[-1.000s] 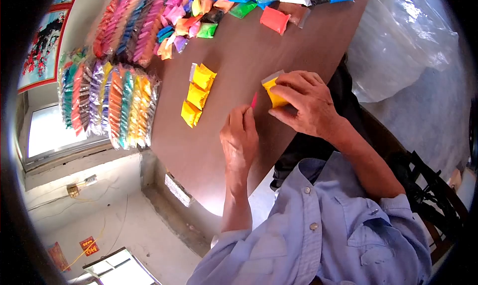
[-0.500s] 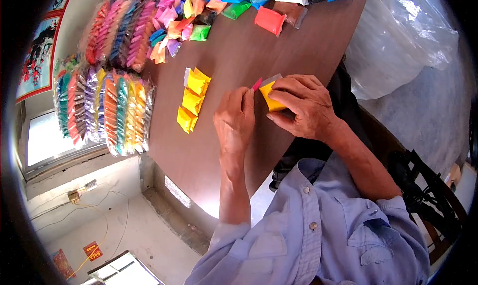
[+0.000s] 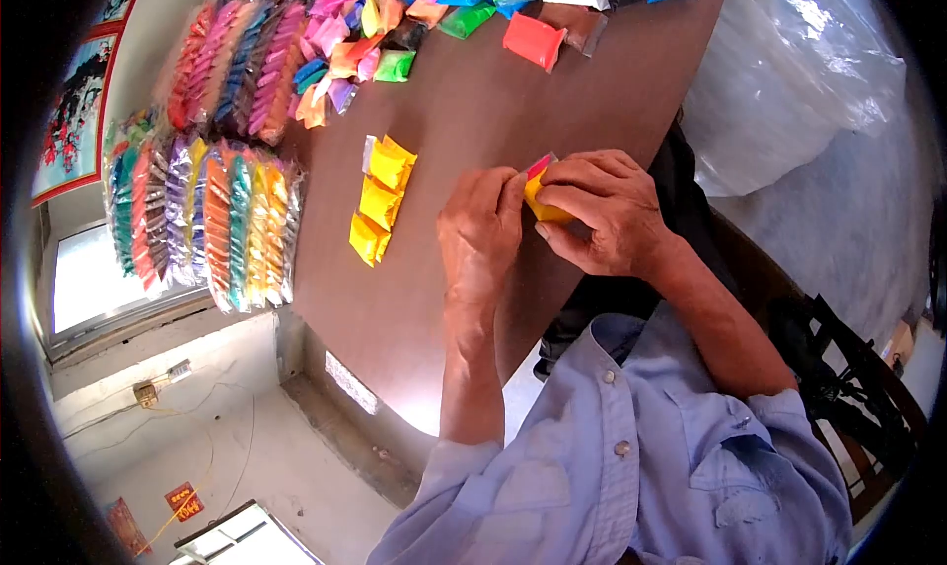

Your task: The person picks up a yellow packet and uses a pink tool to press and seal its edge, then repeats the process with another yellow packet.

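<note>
My right hand (image 3: 614, 215) grips a small yellow packet (image 3: 543, 205) with a clear edge, thumb below and fingers over the top. Across the packet's clear end lies a narrow pink strip (image 3: 539, 166). My left hand (image 3: 480, 222) is pinched at the near end of that strip, its fingertips right beside the packet; the fingers hide part of the strip. To the left on the brown table (image 3: 464, 111), several yellow packets (image 3: 380, 202) lie joined in a row.
Loose packets in many colours (image 3: 395, 22) are heaped at the back of the table, a red packet (image 3: 534, 42) nearest. Large clear bags of coloured packets (image 3: 212, 220) stand at the left edge. A big clear plastic bag (image 3: 789, 81) hangs at the right.
My left hand has moved right and slightly up, bringing the pink strip from beside the yellow packet onto its clear end. My right hand has barely moved.
</note>
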A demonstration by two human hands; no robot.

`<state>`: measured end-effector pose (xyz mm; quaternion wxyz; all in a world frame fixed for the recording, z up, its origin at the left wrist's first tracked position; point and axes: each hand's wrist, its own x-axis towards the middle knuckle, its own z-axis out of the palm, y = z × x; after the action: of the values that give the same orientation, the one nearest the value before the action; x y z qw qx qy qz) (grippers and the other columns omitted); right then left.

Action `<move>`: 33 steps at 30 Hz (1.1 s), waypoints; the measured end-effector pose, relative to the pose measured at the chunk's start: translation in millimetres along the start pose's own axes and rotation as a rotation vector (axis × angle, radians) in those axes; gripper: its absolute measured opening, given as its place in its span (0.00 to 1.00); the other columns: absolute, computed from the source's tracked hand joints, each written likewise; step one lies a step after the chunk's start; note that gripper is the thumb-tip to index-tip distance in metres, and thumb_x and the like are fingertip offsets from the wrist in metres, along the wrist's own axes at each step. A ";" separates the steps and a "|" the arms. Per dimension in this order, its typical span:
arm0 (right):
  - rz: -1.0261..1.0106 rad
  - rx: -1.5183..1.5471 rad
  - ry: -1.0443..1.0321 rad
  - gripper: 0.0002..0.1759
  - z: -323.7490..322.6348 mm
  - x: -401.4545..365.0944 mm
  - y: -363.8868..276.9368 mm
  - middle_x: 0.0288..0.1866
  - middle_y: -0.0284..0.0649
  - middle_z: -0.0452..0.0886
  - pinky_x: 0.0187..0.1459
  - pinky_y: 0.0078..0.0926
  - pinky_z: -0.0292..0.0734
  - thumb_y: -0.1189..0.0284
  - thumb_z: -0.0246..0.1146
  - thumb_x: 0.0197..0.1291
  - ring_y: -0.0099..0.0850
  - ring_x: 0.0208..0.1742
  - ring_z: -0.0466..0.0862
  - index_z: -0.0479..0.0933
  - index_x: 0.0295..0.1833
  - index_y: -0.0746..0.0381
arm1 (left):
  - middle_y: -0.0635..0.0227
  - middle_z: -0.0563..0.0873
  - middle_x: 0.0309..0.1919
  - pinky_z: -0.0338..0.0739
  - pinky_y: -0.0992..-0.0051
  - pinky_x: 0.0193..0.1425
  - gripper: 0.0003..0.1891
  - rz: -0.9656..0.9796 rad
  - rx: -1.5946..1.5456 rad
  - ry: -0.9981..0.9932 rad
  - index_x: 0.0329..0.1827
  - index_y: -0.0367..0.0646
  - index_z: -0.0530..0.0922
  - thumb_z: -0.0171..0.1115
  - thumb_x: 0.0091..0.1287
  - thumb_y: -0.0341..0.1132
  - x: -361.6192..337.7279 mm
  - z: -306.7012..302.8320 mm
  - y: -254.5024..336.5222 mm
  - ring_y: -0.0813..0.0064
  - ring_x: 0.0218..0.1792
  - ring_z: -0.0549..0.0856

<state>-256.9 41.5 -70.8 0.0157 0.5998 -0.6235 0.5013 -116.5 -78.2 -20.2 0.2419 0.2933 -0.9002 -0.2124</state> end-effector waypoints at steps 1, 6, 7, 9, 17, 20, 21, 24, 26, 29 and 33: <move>0.005 0.008 0.004 0.17 0.8 -0.8 0.1 0.54 0.36 0.87 0.61 0.40 0.78 0.63 0.78 0.53 0.40 0.56 0.87 0.86 0.47 0.55 | 0.57 0.89 0.37 0.84 0.61 0.42 0.03 -0.007 0.006 -0.015 0.41 0.39 0.86 0.70 0.71 0.29 1.7 -0.6 0.8 0.52 0.37 0.89; 0.003 0.021 0.026 0.16 0.1 1.4 -1.9 0.52 0.36 0.87 0.60 0.40 0.79 0.65 0.78 0.52 0.39 0.55 0.88 0.86 0.46 0.55 | 0.57 0.88 0.37 0.83 0.61 0.41 0.03 0.014 0.014 -0.048 0.42 0.39 0.86 0.70 0.71 0.29 17.3 -1.4 -2.8 0.52 0.37 0.89; 0.003 0.021 0.022 0.15 -0.5 1.4 -1.8 0.52 0.36 0.87 0.60 0.40 0.79 0.66 0.78 0.52 0.40 0.55 0.88 0.86 0.45 0.55 | 0.57 0.88 0.37 0.83 0.61 0.41 0.04 0.011 0.010 -0.032 0.41 0.39 0.86 0.70 0.71 0.30 20.2 1.0 -3.7 0.52 0.37 0.89; 0.004 0.019 0.020 0.14 -1.5 1.0 -1.9 0.52 0.36 0.87 0.59 0.40 0.79 0.66 0.77 0.53 0.40 0.55 0.87 0.86 0.45 0.55 | 0.57 0.88 0.37 0.83 0.61 0.41 0.04 0.012 0.005 -0.017 0.41 0.39 0.86 0.71 0.71 0.30 21.6 2.9 -5.8 0.52 0.36 0.89; -0.031 0.070 0.072 0.10 1.2 -1.6 1.6 0.50 0.35 0.86 0.58 0.40 0.80 0.71 0.73 0.55 0.41 0.53 0.88 0.86 0.44 0.56 | 0.57 0.89 0.36 0.83 0.61 0.41 0.03 -0.001 -0.100 -0.028 0.40 0.39 0.87 0.71 0.70 0.29 3.6 1.0 13.4 0.53 0.36 0.89; -0.046 0.056 0.067 0.09 1.4 -1.7 3.0 0.50 0.35 0.86 0.57 0.40 0.80 0.71 0.73 0.55 0.41 0.51 0.88 0.85 0.43 0.56 | 0.57 0.88 0.36 0.83 0.61 0.41 0.02 0.021 -0.052 -0.058 0.41 0.40 0.87 0.71 0.70 0.29 7.8 2.3 7.3 0.52 0.36 0.89; -0.047 0.056 0.065 0.09 0.7 -1.6 3.3 0.50 0.35 0.86 0.57 0.40 0.80 0.71 0.73 0.55 0.41 0.51 0.88 0.85 0.43 0.56 | 0.57 0.88 0.36 0.83 0.61 0.41 0.02 0.020 -0.053 -0.057 0.41 0.40 0.87 0.71 0.70 0.29 10.6 3.5 6.8 0.52 0.36 0.89; -0.051 0.058 0.058 0.09 -0.1 0.2 3.0 0.50 0.35 0.87 0.56 0.39 0.81 0.71 0.73 0.55 0.41 0.50 0.88 0.85 0.42 0.56 | 0.57 0.88 0.36 0.83 0.60 0.41 0.03 0.021 -0.037 -0.081 0.41 0.40 0.86 0.70 0.71 0.30 21.2 5.8 5.6 0.52 0.36 0.89; -0.054 0.057 0.080 0.08 0.9 -0.9 2.9 0.49 0.35 0.87 0.56 0.39 0.81 0.71 0.73 0.55 0.41 0.50 0.88 0.85 0.42 0.56 | 0.57 0.88 0.36 0.83 0.60 0.41 0.04 -0.011 -0.032 -0.092 0.40 0.40 0.86 0.70 0.71 0.31 26.5 9.8 3.7 0.51 0.37 0.89; -0.060 0.055 0.093 0.08 2.7 -1.2 4.0 0.49 0.35 0.86 0.56 0.39 0.80 0.70 0.73 0.55 0.40 0.50 0.88 0.85 0.41 0.55 | 0.56 0.88 0.36 0.83 0.60 0.41 0.05 0.030 -0.014 -0.037 0.40 0.39 0.86 0.70 0.71 0.31 31.4 15.9 -3.5 0.51 0.37 0.89; -0.052 0.026 0.084 0.09 -1.2 -1.0 1.8 0.49 0.34 0.86 0.56 0.39 0.80 0.70 0.74 0.54 0.39 0.50 0.88 0.85 0.42 0.55 | 0.57 0.88 0.35 0.83 0.62 0.39 0.04 0.006 -0.028 -0.013 0.40 0.39 0.86 0.70 0.71 0.31 21.3 7.8 0.3 0.54 0.34 0.89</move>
<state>-258.6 42.6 -71.8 0.0470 0.5944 -0.5998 0.5336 -136.1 -89.5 -19.7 0.2407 0.2857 -0.8996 -0.2263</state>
